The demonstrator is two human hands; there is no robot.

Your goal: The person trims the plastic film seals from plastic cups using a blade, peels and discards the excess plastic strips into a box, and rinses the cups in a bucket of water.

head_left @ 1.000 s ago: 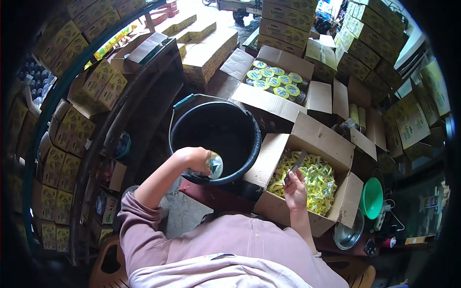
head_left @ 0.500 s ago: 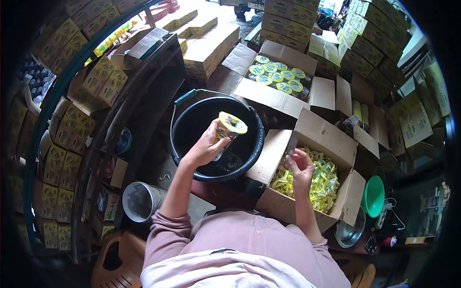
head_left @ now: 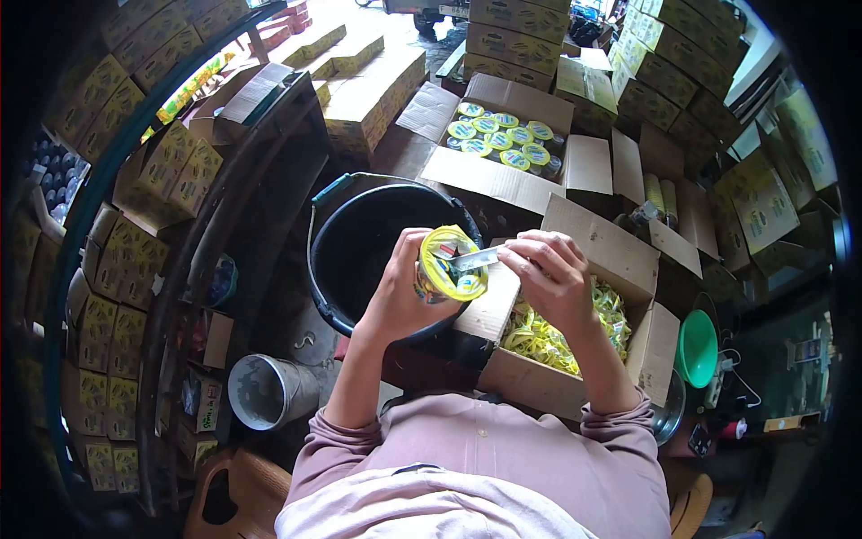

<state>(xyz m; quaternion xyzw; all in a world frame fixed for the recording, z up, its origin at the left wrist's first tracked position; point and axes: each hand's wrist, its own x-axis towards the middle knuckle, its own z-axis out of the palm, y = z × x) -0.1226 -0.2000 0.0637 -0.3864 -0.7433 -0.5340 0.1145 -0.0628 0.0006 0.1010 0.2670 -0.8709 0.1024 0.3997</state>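
My left hand (head_left: pixel 400 289) is wrapped round a plastic cup (head_left: pixel 469 286) with a yellow printed film lid, tilted toward me over the right side of a black bucket (head_left: pixel 346 256). The lid is cut open in the middle, and a dark gap shows. In my right hand (head_left: pixel 549 274) is a flat metal blade (head_left: pixel 477 259), pinched at one end; its other end lies at the opening in the lid. Below the right hand stands a cardboard box (head_left: pixel 539 382) full of yellow lid strips (head_left: pixel 539 341).
Behind the bucket, an open carton (head_left: pixel 489 171) holds several yellow-lidded cups (head_left: pixel 498 139). A grey pail (head_left: pixel 269 391) stands at left, a green bowl (head_left: pixel 697 349) at right. Stacked cartons (head_left: pixel 516 40) and a dark shelf (head_left: pixel 238 193) surround the work area.
My right hand has moved left and up from above the strips, bringing the blade to the cup's lid. The left hand has shifted slightly right, tipping the lid toward me.
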